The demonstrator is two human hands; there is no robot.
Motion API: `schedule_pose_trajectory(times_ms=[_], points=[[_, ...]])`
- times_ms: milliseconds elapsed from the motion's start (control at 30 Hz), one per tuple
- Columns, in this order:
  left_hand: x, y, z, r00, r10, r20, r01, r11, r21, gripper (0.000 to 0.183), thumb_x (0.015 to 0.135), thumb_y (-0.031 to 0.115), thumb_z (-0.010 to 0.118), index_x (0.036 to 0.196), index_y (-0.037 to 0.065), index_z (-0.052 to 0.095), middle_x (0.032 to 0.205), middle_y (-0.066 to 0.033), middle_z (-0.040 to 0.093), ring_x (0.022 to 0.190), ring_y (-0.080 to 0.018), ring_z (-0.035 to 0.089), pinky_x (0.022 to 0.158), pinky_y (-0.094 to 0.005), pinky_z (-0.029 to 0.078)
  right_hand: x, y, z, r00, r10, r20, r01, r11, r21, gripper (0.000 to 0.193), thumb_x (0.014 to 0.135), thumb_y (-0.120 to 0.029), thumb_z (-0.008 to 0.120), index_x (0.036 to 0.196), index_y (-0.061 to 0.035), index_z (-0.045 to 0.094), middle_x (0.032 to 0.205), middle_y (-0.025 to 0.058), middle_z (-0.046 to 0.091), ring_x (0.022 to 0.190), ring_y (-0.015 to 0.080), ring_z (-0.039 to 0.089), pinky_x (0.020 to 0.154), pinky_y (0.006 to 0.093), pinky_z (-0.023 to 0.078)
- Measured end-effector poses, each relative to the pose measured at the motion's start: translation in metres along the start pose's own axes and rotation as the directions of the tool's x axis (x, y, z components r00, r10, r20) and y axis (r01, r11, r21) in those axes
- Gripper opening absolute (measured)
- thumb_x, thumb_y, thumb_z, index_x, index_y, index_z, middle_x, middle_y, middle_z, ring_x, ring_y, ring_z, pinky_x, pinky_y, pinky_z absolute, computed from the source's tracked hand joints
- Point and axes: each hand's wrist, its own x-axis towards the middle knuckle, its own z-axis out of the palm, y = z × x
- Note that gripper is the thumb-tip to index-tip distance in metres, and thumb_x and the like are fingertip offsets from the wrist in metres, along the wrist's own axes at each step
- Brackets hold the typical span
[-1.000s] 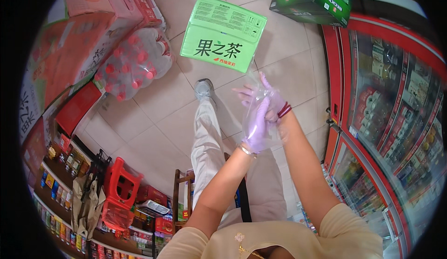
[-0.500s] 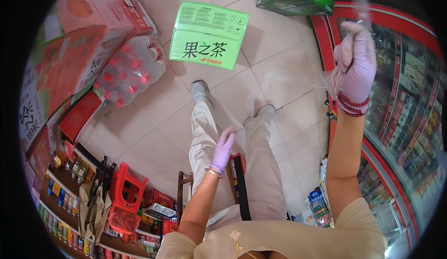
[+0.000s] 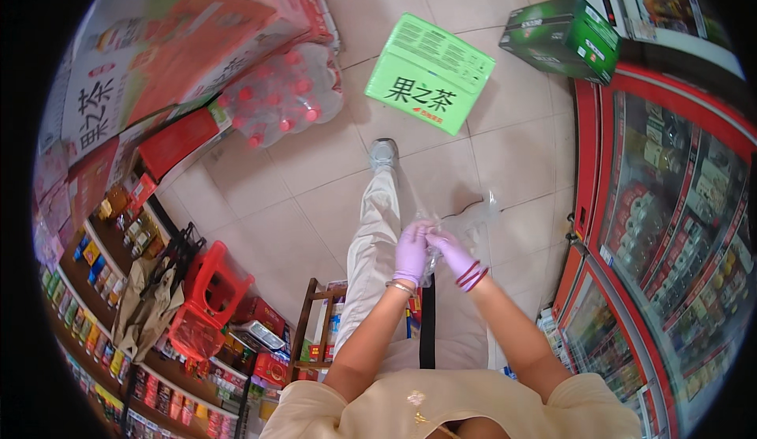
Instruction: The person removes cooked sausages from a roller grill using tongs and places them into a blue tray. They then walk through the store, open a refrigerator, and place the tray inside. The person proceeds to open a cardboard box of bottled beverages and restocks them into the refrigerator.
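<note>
Both my hands wear thin purple gloves and meet in front of my body. My left hand [image 3: 411, 254] and my right hand [image 3: 453, 254] pinch a clear plastic bag [image 3: 471, 226] between them; the bag's loose end sticks up to the right. Red bands circle my right wrist and a thin bracelet my left. Below the hands are my beige trousers and a grey shoe [image 3: 383, 154] on the tiled floor.
A bright green carton [image 3: 430, 72] lies on the floor ahead, a dark green one [image 3: 561, 35] farther right. A shrink-wrapped pack of red-capped bottles [image 3: 276, 100] and stacked red cartons stand left. Red glass-door coolers [image 3: 670, 226] line the right; a red stool [image 3: 211, 289] and shelves stand left.
My right hand has come down from high near the cooler to meet my left hand, which rose. Both now hold the plastic bag at the middle.
</note>
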Motion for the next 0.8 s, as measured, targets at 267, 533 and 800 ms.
schedule_pose_trajectory(times_ms=[267, 533, 800], points=[[-0.01, 0.008, -0.117, 0.84, -0.218, -0.497, 0.497, 0.676, 0.544, 0.015, 0.088, 0.014, 0.058, 0.078, 0.004, 0.064, 0.081, -0.0171, 0.06, 0.079, -0.0344, 0.06, 0.072, -0.0424, 0.047, 0.136, -0.155, -0.014, 0.738, -0.674, 0.037, 0.314, 0.293, -0.903, 0.073, 0.074, -0.039, 0.076, 0.126, 0.0032, 0.051, 0.13, 0.0251, 0.052, 0.123, 0.0372, 0.048, 0.104, 0.0405, 0.039], [0.121, 0.061, -0.173, 0.766, 0.642, -0.024, -0.369, 0.471, 0.802, 0.019, 0.081, -0.002, 0.053, 0.098, 0.0, 0.06, 0.119, -0.0202, 0.056, 0.105, -0.0352, 0.055, 0.09, -0.0396, 0.047, 0.228, -0.187, 0.031, 0.568, -0.822, 0.032, -0.082, -0.095, -0.992, 0.115, 0.058, -0.045, 0.086, 0.144, -0.0007, 0.024, 0.146, 0.0131, 0.036, 0.135, 0.0279, 0.035, 0.107, 0.0479, 0.033], [0.257, 0.254, -0.062, 0.714, 0.564, 0.415, -0.555, 0.094, 0.827, 0.035, 0.09, 0.022, 0.057, 0.125, 0.017, 0.054, 0.132, -0.0091, 0.051, 0.107, -0.0347, 0.059, 0.088, -0.0443, 0.05, 0.23, -0.222, 0.028, 0.663, -0.745, -0.076, -0.108, 0.005, -0.994, 0.098, 0.05, -0.046, 0.089, 0.129, -0.0055, 0.047, 0.122, 0.0083, 0.055, 0.118, 0.0239, 0.051, 0.103, 0.0473, 0.038]])
